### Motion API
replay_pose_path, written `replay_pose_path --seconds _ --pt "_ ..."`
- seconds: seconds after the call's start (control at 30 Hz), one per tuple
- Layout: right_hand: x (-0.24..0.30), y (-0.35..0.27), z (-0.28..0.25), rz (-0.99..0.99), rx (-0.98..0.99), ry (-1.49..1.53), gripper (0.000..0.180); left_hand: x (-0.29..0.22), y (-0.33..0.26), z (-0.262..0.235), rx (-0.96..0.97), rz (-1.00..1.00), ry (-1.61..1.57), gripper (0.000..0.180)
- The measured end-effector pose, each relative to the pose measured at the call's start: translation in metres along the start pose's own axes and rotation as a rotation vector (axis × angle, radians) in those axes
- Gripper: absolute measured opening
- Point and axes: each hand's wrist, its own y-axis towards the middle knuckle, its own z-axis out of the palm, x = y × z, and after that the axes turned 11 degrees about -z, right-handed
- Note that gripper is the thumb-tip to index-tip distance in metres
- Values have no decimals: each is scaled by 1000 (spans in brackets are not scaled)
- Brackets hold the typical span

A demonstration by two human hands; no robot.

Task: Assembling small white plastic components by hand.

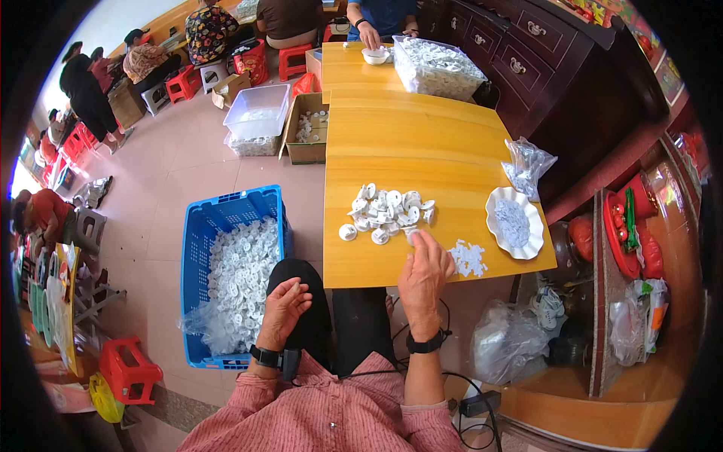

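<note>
My right hand (pixel 424 273) is over the near edge of the yellow wooden table, its fingertips pinched at a white round plastic part on the near side of a loose pile of such parts (pixel 385 209). Just right of that hand lies a small scatter of white chips (pixel 468 258). Beyond them a white scalloped dish (pixel 536 226) holds more small pale pieces. My left hand (pixel 285 309) is above my thigh, beside the blue crate (pixel 194 279), fingers curled and thumb against them. Whatever it holds, if anything, is too small to make out. White round parts (pixel 245 271) fill much of the crate.
A clear bag of pale pieces (pixel 527 167) lies at the table's right edge. Across the table a person (pixel 382 19) works beside a full clear tub (pixel 437 66). A cardboard box (pixel 307 147) and plastic bins (pixel 256 113) stand on the floor; a dark cabinet (pixel 520 45) borders the right.
</note>
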Motion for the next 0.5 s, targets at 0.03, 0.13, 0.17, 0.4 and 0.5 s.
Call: replay_pose_path --seconds 0.03,0.13,0.17,0.4,0.5 --pt "3 -2 -1 -6 4 24 39 0 0 1 2 4 2 24" --pt "10 -7 -2 -26 -45 59 34 0 -1 4 -13 1 9 22" --pt "12 -8 -2 -38 -58 84 33 0 -1 3 -15 1 15 22" --pt "11 -19 3 -36 -75 152 27 1 -2 5 -57 25 53 24" --pt "11 -22 4 -36 -126 161 24 1 -1 10 -80 30 63 25"
